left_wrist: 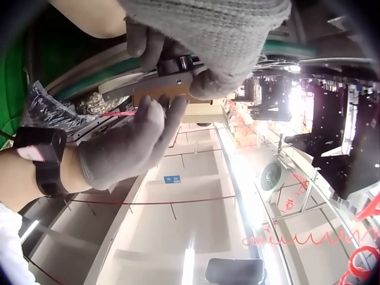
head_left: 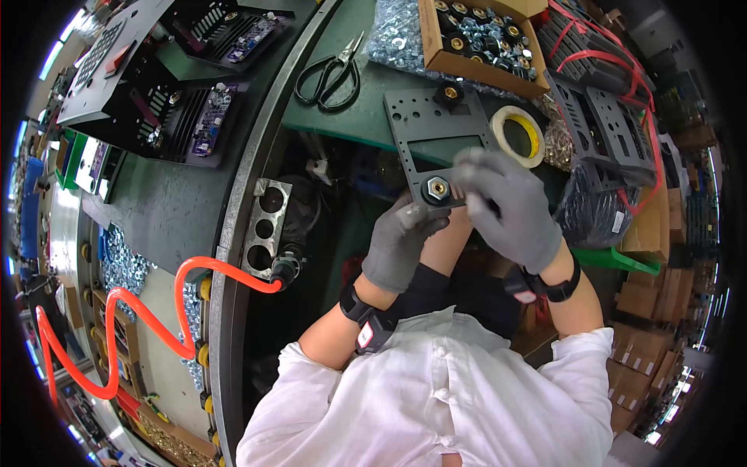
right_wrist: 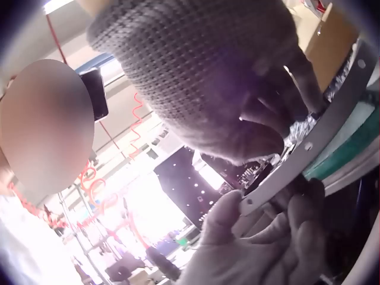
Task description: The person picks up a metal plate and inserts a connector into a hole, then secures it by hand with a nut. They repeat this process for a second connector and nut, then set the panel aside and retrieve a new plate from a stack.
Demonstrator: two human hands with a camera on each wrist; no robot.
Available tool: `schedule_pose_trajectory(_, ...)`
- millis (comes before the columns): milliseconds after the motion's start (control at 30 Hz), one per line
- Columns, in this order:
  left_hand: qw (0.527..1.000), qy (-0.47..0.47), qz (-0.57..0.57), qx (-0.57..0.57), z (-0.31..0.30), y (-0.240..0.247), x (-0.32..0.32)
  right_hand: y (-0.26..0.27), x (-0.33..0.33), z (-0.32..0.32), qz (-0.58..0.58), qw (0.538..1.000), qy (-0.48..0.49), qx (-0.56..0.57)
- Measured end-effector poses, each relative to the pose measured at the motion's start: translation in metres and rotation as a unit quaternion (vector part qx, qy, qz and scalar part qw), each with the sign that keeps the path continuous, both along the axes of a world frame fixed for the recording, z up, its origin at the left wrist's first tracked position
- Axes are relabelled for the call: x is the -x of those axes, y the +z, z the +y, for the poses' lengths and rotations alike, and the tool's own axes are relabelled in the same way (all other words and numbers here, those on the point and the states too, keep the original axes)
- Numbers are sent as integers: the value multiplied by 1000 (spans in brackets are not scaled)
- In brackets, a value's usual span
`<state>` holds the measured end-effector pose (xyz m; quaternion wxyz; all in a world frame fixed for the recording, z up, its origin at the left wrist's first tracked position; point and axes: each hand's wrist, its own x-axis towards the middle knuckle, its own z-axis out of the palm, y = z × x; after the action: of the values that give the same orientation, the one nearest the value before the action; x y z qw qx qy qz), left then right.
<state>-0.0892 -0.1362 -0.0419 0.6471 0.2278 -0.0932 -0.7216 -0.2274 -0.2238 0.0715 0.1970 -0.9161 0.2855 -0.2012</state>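
Observation:
My gloved left hand [head_left: 395, 247] grips the near corner of a dark grey perforated metal panel [head_left: 412, 117], its thumb close by a hex nut [head_left: 438, 187] seated in a round black foot. In the left wrist view the black foot [left_wrist: 174, 65] shows at the panel's edge, between that hand's fingers. Blurred in the head view, my gloved right hand [head_left: 510, 202] hovers beside the nut. Its fingers look loosely bent, with nothing visible between them. At the panel's far end sits another black foot [head_left: 449, 94] with a brass centre.
A cardboard box [head_left: 490, 62] of black feet and bolts stands beyond the panel. Scissors [head_left: 331, 82] lie at its left, a tape roll [head_left: 517, 136] at its right. Strapped panels [head_left: 603, 117] are stacked on the right. An orange coiled hose [head_left: 191, 268] crosses the left bench.

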Motion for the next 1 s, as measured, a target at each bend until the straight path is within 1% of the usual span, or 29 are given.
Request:
schedule_pose_trajectory(67,1000,-4,-5,6,-1,1,0,-3,-5,-1,41,994,-80,61)
schedule_pose_trajectory(100,1000,-3,-5,12,-1,3,-1,-2,0,-2,38,994,-82,64)
schedule_pose_trajectory(133,1000,3,-5,18,-2,3,-4,-1,6,-5,23,999,19,30)
schedule_pose_trajectory(167,1000,6,-6,17,-3,3,-6,-1,11,-8,9,993,121,-7)
schedule_pose_trajectory(200,1000,5,-2,20,-4,2,-9,2,13,-11,-14,986,142,-90)
schedule_pose_trajectory(233,1000,3,3,25,-5,2,-11,2,7,-10,-16,985,142,-92)
schedule_pose_trajectory(267,1000,1,2,23,-4,3,-12,4,-6,-6,-24,998,34,-43)
schedule_pose_trajectory(300,1000,5,5,23,-5,5,-12,4,-13,-4,-30,997,-76,8)
schedule_pose_trajectory(367,1000,8,5,30,-8,6,-15,-7,-12,-8,-1,992,-90,90)
schedule_pose_trajectory(433,999,18,29,13,-8,-1,-17,-6,-5,-9,21,998,60,6)
schedule_pose_trajectory(467,999,19,29,14,-10,-3,-19,-2,-2,-13,-11,991,74,-111)
schedule_pose_trajectory(500,999,26,34,-1,-11,-5,-21,-2,-5,-20,-11,991,73,-110)
schedule_pose_trajectory(567,999,27,37,-18,-12,-8,-24,-2,-14,-44,-42,992,-89,-81)
schedule_pose_trajectory(600,999,26,42,-20,-13,-9,-25,-9,-18,-58,-43,992,-93,-79)
schedule_pose_trajectory(633,998,25,45,-21,-15,-9,-27,-21,-24,-75,16,987,-157,21)
schedule_pose_trajectory(667,999,24,42,-17,-16,-10,-28,-29,-30,-87,74,965,-218,122)
schedule_pose_trajectory(700,999,12,31,-11,-16,-11,-30,-32,-35,-93,70,965,-219,125)
schedule_pose_trajectory(767,1000,2,19,-5,-14,-13,-33,-37,-43,-100,152,958,-229,83)
schedule_pose_trajectory(833,998,17,-13,-55,-12,-15,-36,-40,-45,-105,159,956,-233,85)
schedule_pose_trajectory(867,998,17,-14,-54,-8,-12,-38,-39,-42,-106,139,971,-187,46)
schedule_pose_trajectory(900,944,112,-309,-9,-3,-7,-40,-37,-39,-108,118,983,-142,8)
schedule_pose_trajectory(933,882,151,-445,25,-3,0,-40,-35,-36,-104,117,983,-143,9)
schedule_pose_trajectory(967,795,198,-572,39,-3,8,-40,-32,-33,-93,50,991,-127,-9)
schedule_pose_trajectory(1000,786,264,-558,41,-7,21,-38,-29,-31,-81,-17,994,-107,-28)
